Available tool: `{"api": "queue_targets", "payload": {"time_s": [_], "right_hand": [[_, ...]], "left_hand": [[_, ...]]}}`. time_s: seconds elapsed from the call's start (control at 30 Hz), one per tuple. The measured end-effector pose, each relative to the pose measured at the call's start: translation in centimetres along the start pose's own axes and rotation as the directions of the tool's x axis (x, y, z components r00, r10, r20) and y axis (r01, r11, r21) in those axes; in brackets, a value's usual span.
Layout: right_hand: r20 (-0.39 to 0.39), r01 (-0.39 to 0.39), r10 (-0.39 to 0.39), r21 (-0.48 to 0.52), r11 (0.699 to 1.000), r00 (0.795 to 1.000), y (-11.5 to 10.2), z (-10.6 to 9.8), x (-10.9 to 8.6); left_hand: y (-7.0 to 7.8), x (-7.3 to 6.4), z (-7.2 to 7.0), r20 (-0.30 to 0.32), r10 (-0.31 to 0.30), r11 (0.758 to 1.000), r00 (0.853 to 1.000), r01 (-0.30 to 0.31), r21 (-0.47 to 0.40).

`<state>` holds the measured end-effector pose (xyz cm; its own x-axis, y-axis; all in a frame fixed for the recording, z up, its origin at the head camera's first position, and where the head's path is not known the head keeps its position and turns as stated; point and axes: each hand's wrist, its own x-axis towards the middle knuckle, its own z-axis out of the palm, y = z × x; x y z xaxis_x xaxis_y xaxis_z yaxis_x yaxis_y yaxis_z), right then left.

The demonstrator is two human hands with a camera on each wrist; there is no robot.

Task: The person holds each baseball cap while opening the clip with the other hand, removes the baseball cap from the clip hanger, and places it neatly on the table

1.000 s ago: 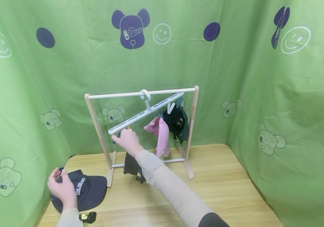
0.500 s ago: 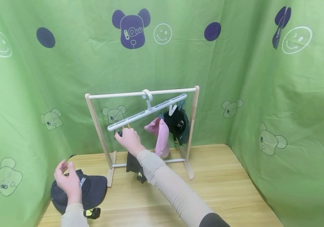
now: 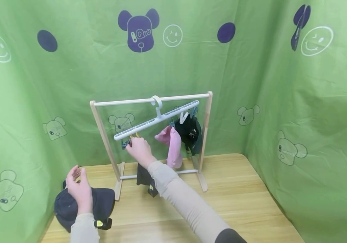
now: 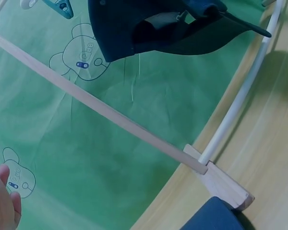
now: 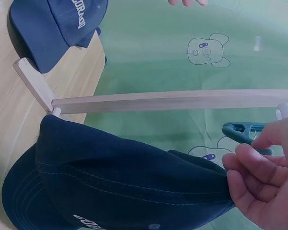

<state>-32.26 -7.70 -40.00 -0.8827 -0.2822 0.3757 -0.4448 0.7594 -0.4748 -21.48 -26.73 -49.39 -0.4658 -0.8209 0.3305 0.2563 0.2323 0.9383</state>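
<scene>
My right hand (image 3: 139, 150) is just under the low left end of the white hanger (image 3: 158, 118), its fingers pinching the top edge of a dark navy cap (image 5: 129, 177) that hangs with its brim down. Right by the thumb dangles a teal clip (image 5: 245, 130), and yellow clips (image 3: 137, 135) show above the knuckles. My left hand (image 3: 80, 189) is raised over a second navy cap (image 3: 103, 202) with white lettering, which lies on the table; its fingers are loosely bent around nothing. In the left wrist view, only the fingers of that hand (image 4: 2, 203) show.
The hanger hooks over the top bar of a wooden rack (image 3: 121, 102) and tilts down to the left. On its right half hang a pink cap (image 3: 174, 148) and a dark green cap (image 3: 191, 131), with a white clip (image 3: 183, 117). Green curtains surround the wooden table (image 3: 237, 195).
My left hand has moved right and slightly up above the lying cap. My right hand has slipped off the hanger's end and shifted slightly right, and the teal clip there now shows.
</scene>
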Motion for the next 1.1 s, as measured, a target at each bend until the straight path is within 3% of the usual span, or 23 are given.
{"api": "queue_targets", "payload": {"time_s": [0.3,0.8,1.1], "right_hand": [[-0.018,0.018,-0.019,-0.074,0.997,1.000,0.4,-0.1,-0.5],[-0.058,0.114,-0.115,-0.015,0.993,0.992,1.1,0.3,-0.5],[-0.118,0.175,-0.171,0.030,0.984,0.978,1.5,0.2,-0.4]], "left_hand": [[0.2,0.2,0.7,0.026,0.008,1.000,1.000,-0.008,-0.010],[1.1,-0.1,2.3,0.116,-0.002,1.000,0.993,0.004,-0.022],[2.1,-0.7,3.5,0.177,0.043,0.997,0.983,-0.031,-0.069]]}}
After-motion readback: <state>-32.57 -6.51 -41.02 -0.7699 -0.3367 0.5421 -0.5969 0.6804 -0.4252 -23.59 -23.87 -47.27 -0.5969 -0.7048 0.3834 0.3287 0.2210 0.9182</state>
